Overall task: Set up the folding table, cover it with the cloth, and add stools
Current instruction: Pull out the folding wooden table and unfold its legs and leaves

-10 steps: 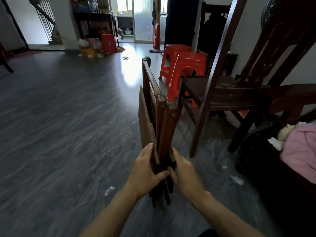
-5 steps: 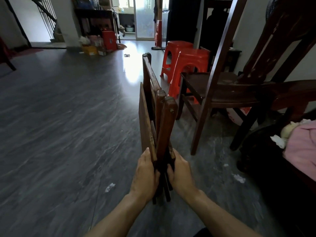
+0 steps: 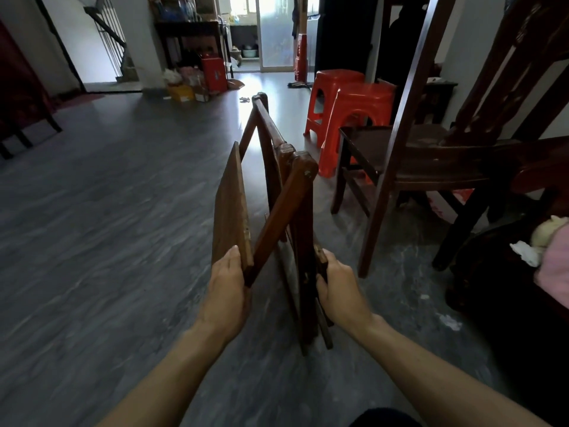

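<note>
Grey floor, dark chair, staircase

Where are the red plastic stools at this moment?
In the head view the red plastic stools stand on the floor right of centre, one behind the other, just beyond the dark wooden chair and right of the folding table.

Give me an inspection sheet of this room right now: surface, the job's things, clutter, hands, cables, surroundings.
Surface: grey floor, with glare from the far door.
Job's things: folding table partly spread, its top panel hanging upright; two red stools beyond it; tablecloth not identified.
Clutter: white scraps on the floor; boxes by the far wall.
Hands: left hand grips the panel side; right hand grips a leg.
Cables: nothing seen.
Surroundings: dark wooden chair to the right; staircase far left; pink fabric at the right edge.
</note>
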Demonstrator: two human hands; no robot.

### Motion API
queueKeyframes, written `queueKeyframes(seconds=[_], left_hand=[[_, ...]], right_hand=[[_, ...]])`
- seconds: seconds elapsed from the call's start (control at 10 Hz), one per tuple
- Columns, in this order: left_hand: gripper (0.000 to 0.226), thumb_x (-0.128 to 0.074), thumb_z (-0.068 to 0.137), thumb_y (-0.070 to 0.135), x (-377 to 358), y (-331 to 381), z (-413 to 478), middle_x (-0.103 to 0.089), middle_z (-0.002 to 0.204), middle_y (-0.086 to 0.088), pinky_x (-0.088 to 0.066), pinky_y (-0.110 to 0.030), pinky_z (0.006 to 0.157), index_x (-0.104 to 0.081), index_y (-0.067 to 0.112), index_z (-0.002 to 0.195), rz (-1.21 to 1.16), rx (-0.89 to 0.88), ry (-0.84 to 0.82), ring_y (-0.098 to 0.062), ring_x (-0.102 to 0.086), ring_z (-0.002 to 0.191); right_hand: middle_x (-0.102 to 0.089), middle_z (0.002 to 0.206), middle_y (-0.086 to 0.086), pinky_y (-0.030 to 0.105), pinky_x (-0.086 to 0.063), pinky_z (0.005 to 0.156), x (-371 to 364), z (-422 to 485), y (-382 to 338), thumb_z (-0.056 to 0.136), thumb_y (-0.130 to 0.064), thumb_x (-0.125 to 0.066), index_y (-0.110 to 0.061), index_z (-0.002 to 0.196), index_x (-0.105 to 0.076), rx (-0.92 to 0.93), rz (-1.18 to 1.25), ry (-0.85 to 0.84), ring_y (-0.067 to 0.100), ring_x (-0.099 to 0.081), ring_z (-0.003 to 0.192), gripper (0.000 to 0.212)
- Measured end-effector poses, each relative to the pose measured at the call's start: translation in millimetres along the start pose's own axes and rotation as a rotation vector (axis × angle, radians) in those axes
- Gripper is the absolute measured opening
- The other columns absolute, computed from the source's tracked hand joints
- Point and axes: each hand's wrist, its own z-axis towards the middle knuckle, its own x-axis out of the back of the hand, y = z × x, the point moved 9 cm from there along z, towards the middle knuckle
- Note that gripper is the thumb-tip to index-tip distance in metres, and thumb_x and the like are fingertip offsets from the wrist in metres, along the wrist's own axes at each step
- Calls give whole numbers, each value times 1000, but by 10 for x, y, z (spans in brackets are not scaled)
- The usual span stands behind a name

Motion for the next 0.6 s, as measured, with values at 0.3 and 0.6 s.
queueKeyframes(seconds=[0.3, 0.6], left_hand=[[53, -47, 92, -2, 591, -215, -120, -43, 145, -19, -40, -52, 107, -38, 5, 143, -45, -53, 130, -37, -43, 131], [90, -58, 86, 3, 1069, -607, -542, -20, 160, 4, -19, -32, 115, -8, 33, 154, 107, 49, 162, -12, -25, 143]], right_hand=[[-66, 101, -13, 24, -57, 87, 85, 112, -74, 92, 5, -53, -23, 122, -59, 45, -6, -49, -1, -64, 96, 41], [-70, 104, -2, 35, -57, 87, 6, 138, -253, 96, 2, -47, -22, 130, -55, 69, -80, -130, 14, -68, 98, 42]])
